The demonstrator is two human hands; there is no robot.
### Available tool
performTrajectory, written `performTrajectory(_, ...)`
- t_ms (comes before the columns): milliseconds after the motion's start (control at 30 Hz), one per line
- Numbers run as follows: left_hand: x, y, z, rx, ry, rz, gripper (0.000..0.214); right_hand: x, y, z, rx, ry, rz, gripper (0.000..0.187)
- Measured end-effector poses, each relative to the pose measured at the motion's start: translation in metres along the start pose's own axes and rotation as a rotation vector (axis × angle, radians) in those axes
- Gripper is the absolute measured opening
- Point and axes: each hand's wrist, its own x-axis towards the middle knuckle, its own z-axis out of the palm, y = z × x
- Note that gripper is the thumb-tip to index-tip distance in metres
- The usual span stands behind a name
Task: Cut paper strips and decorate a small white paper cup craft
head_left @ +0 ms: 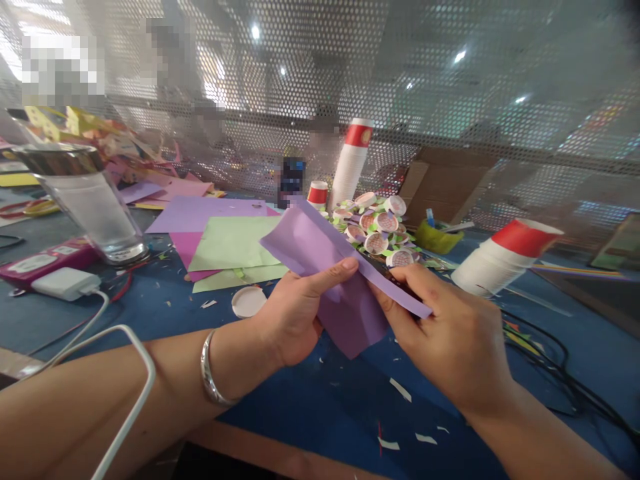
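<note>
Both of my hands hold a folded sheet of purple paper (320,257) above the blue table (310,407). My left hand (295,310) pinches its lower left part, thumb on top, with a silver bangle (210,370) on the wrist. My right hand (445,333) grips the paper's right side along the fold, fingers closed on it. Beyond the paper lies a pile of small round paper cups and lids (377,230).
Green and purple paper sheets (227,243) lie at the middle left. A glass jar (95,207), a white charger (65,283) with its cable, a white lid (249,301), stacks of red-rimmed paper cups (500,260) (353,160), black cables (555,373) and paper scraps surround them. A perforated metal screen (450,100) stands behind.
</note>
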Motion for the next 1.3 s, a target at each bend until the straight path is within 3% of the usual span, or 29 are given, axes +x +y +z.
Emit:
performTrajectory(467, 0.000, -0.001, 0.001, -0.017, 0.024, -0.049, 0.022, 0.000, 0.000, 0.002, 0.001, -0.003, 0.006, 0.021)
performTrajectory(733, 0.000, 0.000, 0.001, -0.034, 0.006, -0.052, 0.033, -0.001, 0.000, 0.002, 0.042, -0.013, 0.032, 0.020)
performTrajectory(1067, 0.002, -0.006, -0.001, -0.033, -0.002, -0.029, 0.029, 0.000, -0.002, 0.004, 0.067, -0.016, 0.062, 0.020)
performTrajectory(1200, 0.004, 0.001, -0.002, 0.017, -0.002, 0.049, 0.035, 0.001, 0.000, 0.003, 0.079, -0.012, 0.096, 0.017)
performTrajectory(1300, 0.013, 0.013, -0.007, 0.078, -0.056, 0.350, 0.031, 0.001, 0.002, 0.002, 0.138, -0.043, 0.158, 0.017)
